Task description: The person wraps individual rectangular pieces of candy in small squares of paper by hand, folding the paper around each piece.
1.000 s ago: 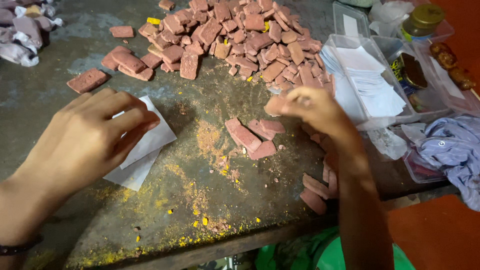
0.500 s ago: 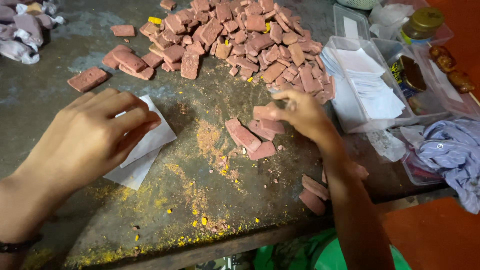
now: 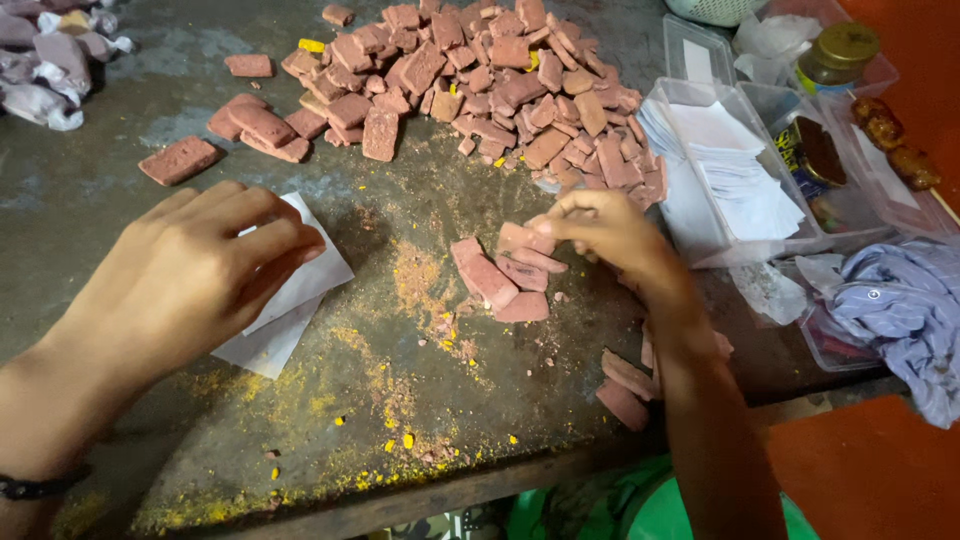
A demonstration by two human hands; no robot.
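Note:
My left hand [image 3: 190,275] lies flat on a white paper sheet [image 3: 300,290] on the dark table [image 3: 120,190], fingers spread over it. My right hand [image 3: 605,232] pinches a reddish-brown rectangular block [image 3: 522,238] at the edge of a small cluster of the same blocks [image 3: 490,278] in the middle of the table. Behind it a big heap of these blocks [image 3: 480,80] covers the far middle of the table.
A clear plastic tray [image 3: 690,215] with a stack of white paper slips stands to the right, with more trays, a jar [image 3: 838,52] and a bluish cloth [image 3: 895,305] beyond. Wrapped pieces [image 3: 45,60] lie far left. A few blocks [image 3: 625,385] and yellow crumbs lie near the front edge.
My right hand has moved left and down from near the heap to the small cluster, with a block in its fingers. My left hand has stayed on the paper.

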